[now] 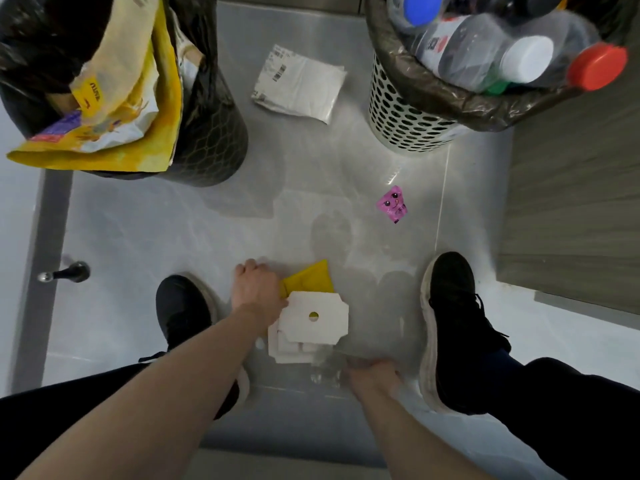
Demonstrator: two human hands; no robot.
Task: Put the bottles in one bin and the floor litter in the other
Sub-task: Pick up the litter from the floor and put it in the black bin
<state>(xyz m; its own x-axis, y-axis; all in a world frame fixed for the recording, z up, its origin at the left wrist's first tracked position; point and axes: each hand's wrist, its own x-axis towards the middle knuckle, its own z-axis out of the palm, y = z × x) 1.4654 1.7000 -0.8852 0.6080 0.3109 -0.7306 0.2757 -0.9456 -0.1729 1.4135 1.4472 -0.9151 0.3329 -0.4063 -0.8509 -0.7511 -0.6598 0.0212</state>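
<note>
The right hand [372, 377] is blurred, down on the floor just near the white card [313, 318]; its grasp cannot be told. The left hand [256, 289] curls onto the yellow wrapper [310, 278] under that flat, holed card. Beyond the card lie a pink wrapper [392, 204], then a white packet [299, 84] between the black bin [211, 133] and the mesh bin [398, 116] of bottles [485, 46].
</note>
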